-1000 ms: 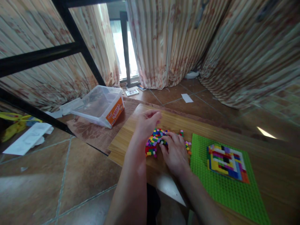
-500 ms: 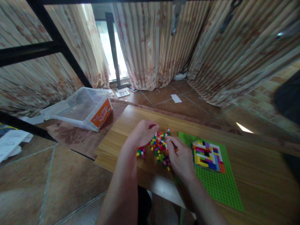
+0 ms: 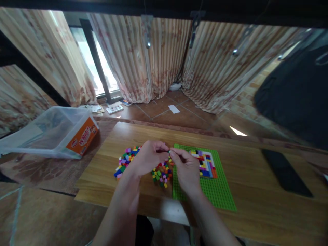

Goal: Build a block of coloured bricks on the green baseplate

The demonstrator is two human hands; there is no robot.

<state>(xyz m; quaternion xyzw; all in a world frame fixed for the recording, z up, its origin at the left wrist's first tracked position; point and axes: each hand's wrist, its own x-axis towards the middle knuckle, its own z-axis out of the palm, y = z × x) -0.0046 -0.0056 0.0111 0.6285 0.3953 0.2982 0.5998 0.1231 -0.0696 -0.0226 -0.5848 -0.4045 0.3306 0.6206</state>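
Observation:
My left hand (image 3: 150,158) is over the loose bricks, its thumb and fingers drawn together close to my right fingertips. My right hand (image 3: 186,167) pinches a small whitish toy brick (image 3: 169,151) between thumb and forefinger, above the left edge of the green baseplate (image 3: 217,194). Whether my left fingers also grip that brick or something else is hidden. A flat multicoloured brick build (image 3: 208,165) is on the baseplate, partly covered by my right hand. Small loose bricks (image 3: 160,176) lie under and between my hands, and another pile of bricks (image 3: 125,160) is left of my left wrist.
A wooden table (image 3: 102,174) carries all this. A dark phone-like slab (image 3: 285,172) lies at its right. On the floor mat to the left is a clear plastic bin (image 3: 58,130) with an orange label. Curtains (image 3: 164,61) hang behind, and a dark bar (image 3: 164,8) crosses the top.
My view has swung right. My right hand has risen from the loose bricks with a small brick and moved over the baseplate's edge. My left hand has come close to it.

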